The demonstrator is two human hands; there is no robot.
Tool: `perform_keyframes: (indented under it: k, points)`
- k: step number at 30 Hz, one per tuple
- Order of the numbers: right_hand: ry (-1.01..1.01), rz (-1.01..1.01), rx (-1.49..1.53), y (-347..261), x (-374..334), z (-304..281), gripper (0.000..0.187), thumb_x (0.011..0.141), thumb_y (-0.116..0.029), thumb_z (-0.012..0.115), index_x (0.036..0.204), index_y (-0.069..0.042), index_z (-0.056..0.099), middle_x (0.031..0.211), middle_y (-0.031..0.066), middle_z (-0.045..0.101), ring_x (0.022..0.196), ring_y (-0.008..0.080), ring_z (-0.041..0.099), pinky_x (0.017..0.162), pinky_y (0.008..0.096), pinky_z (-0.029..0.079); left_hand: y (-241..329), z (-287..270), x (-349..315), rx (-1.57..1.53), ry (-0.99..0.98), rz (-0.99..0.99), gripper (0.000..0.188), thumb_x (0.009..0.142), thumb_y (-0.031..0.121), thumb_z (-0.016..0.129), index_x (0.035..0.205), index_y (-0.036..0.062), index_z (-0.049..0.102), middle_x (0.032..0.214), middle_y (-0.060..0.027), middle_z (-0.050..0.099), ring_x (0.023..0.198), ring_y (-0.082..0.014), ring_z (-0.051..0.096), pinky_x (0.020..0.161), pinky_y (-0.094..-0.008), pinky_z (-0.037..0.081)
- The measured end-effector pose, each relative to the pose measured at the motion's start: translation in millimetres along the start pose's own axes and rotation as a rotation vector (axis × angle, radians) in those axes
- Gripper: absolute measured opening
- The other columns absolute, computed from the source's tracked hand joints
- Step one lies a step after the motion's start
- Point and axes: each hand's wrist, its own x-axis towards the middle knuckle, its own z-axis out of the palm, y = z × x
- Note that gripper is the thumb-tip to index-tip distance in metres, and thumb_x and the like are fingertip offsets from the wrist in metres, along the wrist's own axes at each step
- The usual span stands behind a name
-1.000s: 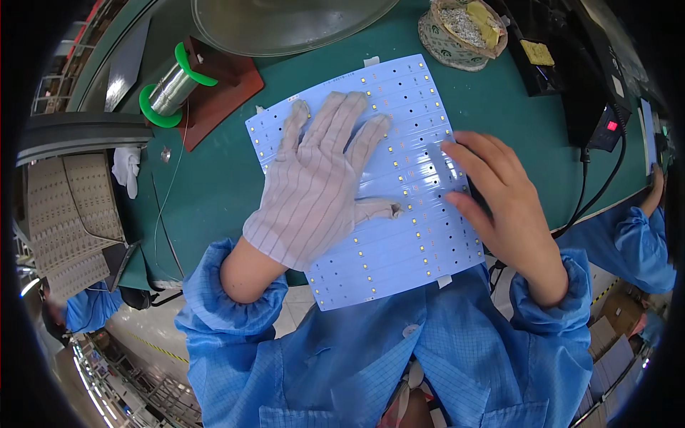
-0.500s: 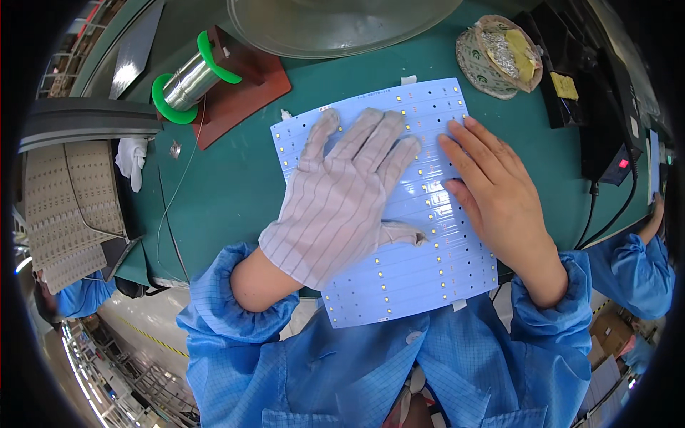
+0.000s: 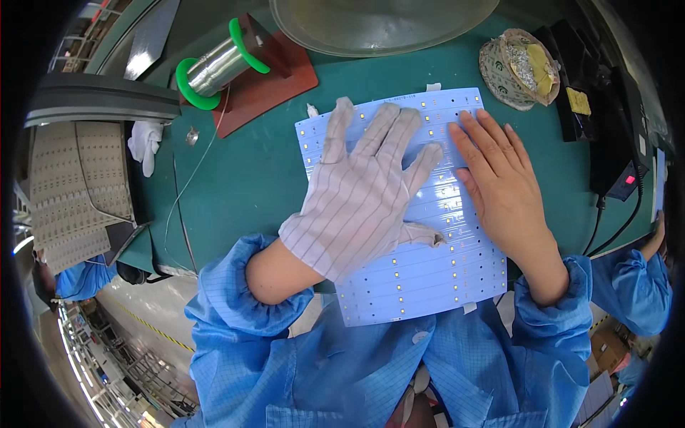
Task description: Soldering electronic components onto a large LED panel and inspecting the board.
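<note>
A white LED circuit-board panel, dotted with rows of small yellowish LEDs, lies flat at the near edge of the green bench mat. My left hand, in a white striped glove with the thumb tip bare, rests spread across the panel's left and middle. Its outermost finger reaches the far edge. On the panel's right side lies my bare right hand, palm down, fingers stretched out. Neither hand grips anything. The gloved hand hides much of the board's left half. Small white tabs stick out from the panel's edges.
Far left, a solder wire spool with green flanges sits on a red-brown stand. A round tub and a black soldering station with a yellow sponge stand right. Stacked boards are left; a co-worker's blue sleeve is right.
The whole view has shifted, so the bench appears farther right. My left hand's fingers have spread wider, the outermost one reaching farther over the panel's far edge. My right hand stays on the panel.
</note>
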Motion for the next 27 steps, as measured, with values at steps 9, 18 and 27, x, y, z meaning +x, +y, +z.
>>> perform_keyframes:
  k: [9,18,27]
  points:
    - [0.048,0.134,0.424,14,-20,-25,0.044,0.086,-0.010,0.051,0.129,-0.003,0.043,0.135,0.0150,0.041,0.128,0.0267,0.035,0.106,0.0340,0.024,-3,-4,-17,-0.007,0.052,-0.038,0.076,0.066,0.057,0.064,0.123,0.0101,0.047,0.129,-0.0161,0.042,0.127,-0.0300,0.033,0.103,-0.0562,0.020]
    - [0.536,0.630,1.692,136,-72,-39,0.046,0.097,-0.025,0.038,0.134,0.001,0.031,0.135,0.0152,0.039,0.118,0.0188,0.045,0.097,0.0289,0.038,-19,-77,-113,-0.104,0.211,-0.305,0.038,0.073,0.029,0.068,0.102,0.0052,0.061,0.105,-0.0111,0.062,0.105,-0.0270,0.056,0.087,-0.0358,0.046]
    - [0.552,0.444,1.957,213,-51,-18,0.037,0.096,-0.020,0.042,0.129,-0.003,0.038,0.133,0.0175,0.039,0.113,0.0210,0.047,0.092,0.0294,0.041,20,-31,-190,0.059,-0.042,-0.373,0.049,0.063,0.019,0.072,0.108,0.0103,0.056,0.122,-0.0155,0.048,0.118,-0.0328,0.045,0.095,-0.0385,0.042]
